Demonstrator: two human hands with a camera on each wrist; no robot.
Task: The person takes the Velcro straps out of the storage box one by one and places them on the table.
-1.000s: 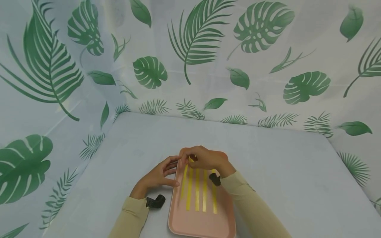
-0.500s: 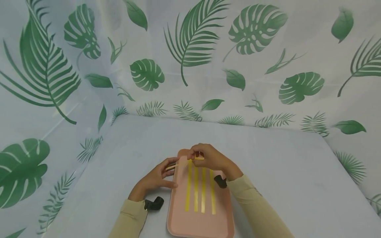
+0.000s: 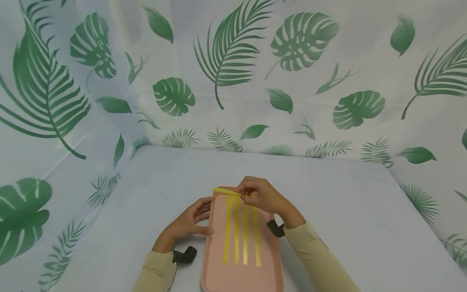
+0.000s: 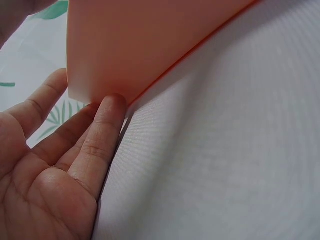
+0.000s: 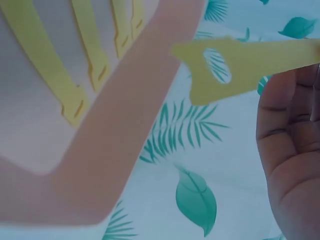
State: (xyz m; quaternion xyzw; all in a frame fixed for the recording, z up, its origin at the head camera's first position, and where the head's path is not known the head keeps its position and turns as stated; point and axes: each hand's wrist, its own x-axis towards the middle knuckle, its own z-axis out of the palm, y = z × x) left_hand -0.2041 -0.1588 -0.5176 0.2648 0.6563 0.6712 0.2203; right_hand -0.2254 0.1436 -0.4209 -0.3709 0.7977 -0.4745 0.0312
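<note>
My right hand pinches a flat yellow strip by one end, above the far end of the pink tray. In the right wrist view the strip sticks out past the fingers, and its free end flares around an oval slot. Several similar yellow strips lie side by side lengthwise in the tray, with small slits at their ends in the right wrist view. My left hand rests against the tray's left rim, fingers spread. In the left wrist view its fingertips touch the tray's outer side.
The tray lies on a white-covered table. Behind and at the left hangs a white curtain with printed green leaves. A black wrist camera sits on the left wrist, another on the right.
The leftmost strip has come up out of the tray in my right hand and now lies crosswise over the far rim. My left hand stays at the tray's left side.
</note>
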